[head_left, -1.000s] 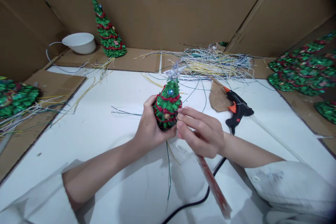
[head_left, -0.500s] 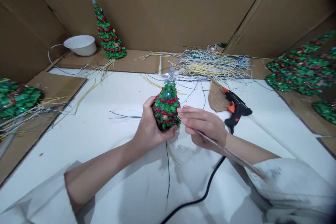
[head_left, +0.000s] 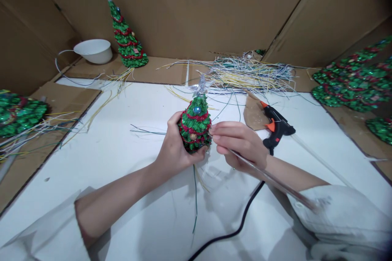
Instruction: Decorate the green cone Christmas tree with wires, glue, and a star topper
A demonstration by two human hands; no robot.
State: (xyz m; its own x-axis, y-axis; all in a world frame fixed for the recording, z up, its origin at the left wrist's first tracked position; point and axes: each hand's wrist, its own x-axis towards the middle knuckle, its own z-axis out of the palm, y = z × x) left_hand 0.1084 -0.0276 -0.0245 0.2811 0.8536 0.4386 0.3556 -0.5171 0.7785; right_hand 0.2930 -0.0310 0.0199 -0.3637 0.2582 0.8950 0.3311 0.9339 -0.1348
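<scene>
Wrapped around the lower part of a small green Christmas tree [head_left: 196, 124] is my left hand [head_left: 176, 147], its thumb across the front near the base. The tree has red garlands, a blue bauble, a gold bauble and a clear star on top, and it leans away from me. On its right side, the fingertips of my right hand [head_left: 239, 144] are bunched close against the branches. From under those fingers a thin glossy rod [head_left: 269, 177] runs back over my right wrist to the sleeve. What lies at the fingertips is too small to make out. Wires [head_left: 195, 200] trail below the tree.
A black glue gun [head_left: 278, 128] lies by a cardboard scrap [head_left: 254, 112], its black cord [head_left: 241, 220] curving toward me. Behind lies a heap of coloured wires [head_left: 251, 74]. A white bowl [head_left: 98, 51] and another tree [head_left: 128, 45] stand back left; more trees [head_left: 352, 77] are at right.
My right hand has shifted very slightly right, and the rod's rear end has moved a little right with it. My left hand still holds the tree in nearly the same place.
</scene>
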